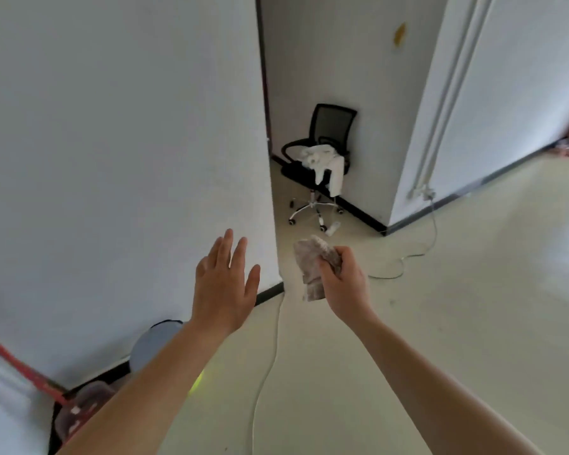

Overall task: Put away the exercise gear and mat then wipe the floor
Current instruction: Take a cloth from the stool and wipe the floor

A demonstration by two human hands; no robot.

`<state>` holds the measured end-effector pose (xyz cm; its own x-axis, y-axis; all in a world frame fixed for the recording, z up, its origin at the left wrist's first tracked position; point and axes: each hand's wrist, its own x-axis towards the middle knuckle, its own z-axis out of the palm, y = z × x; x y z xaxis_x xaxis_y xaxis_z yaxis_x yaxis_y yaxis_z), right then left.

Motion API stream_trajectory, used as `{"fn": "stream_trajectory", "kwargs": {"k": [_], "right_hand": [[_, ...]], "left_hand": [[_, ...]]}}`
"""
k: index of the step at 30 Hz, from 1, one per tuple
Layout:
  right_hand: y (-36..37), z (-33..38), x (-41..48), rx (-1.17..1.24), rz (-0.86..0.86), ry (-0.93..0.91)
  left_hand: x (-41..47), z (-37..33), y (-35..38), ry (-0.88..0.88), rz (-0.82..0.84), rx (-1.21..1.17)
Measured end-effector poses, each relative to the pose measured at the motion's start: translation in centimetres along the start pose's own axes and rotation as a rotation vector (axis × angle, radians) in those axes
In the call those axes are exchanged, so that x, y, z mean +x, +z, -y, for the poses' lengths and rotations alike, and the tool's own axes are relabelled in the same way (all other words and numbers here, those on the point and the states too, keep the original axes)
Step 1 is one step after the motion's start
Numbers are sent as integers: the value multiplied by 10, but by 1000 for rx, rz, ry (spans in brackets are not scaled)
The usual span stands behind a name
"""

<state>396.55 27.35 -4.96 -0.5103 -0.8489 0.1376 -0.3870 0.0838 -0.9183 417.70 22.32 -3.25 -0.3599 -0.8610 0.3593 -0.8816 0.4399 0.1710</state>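
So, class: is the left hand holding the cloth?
No, the right hand grips the cloth; the left hand is open and holds nothing.

Your left hand (224,290) in front of the white wall (112,142), crumpled grey rag (312,262) in your right hand (344,289), black mesh office chair (334,124) beyond in the corner, white cloth (322,160) on its seat, thin white cable (266,366) on the floor (473,323) between your arms

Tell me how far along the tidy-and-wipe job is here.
No mat shows on the floor, so putting away may be done. The right hand grips a crumpled cloth; the left hand is open. Wiping seems left: the cloth is off the floor.
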Motion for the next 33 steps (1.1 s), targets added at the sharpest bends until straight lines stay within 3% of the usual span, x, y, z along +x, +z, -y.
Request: {"fn": "stream_trajectory", "kwargs": {"k": [9, 12, 22, 33], "right_hand": [[-354, -150, 65, -190, -348, 177], [-447, -184, 88, -177, -489, 227], [-620, -304, 217, -136, -636, 360], [-850, -412, 362, -281, -854, 491]], "left_hand": [[110, -387, 129, 357, 94, -199], [135, -486, 147, 454, 100, -224], [255, -706, 257, 647, 127, -302], [410, -1012, 369, 886, 276, -319]]}}
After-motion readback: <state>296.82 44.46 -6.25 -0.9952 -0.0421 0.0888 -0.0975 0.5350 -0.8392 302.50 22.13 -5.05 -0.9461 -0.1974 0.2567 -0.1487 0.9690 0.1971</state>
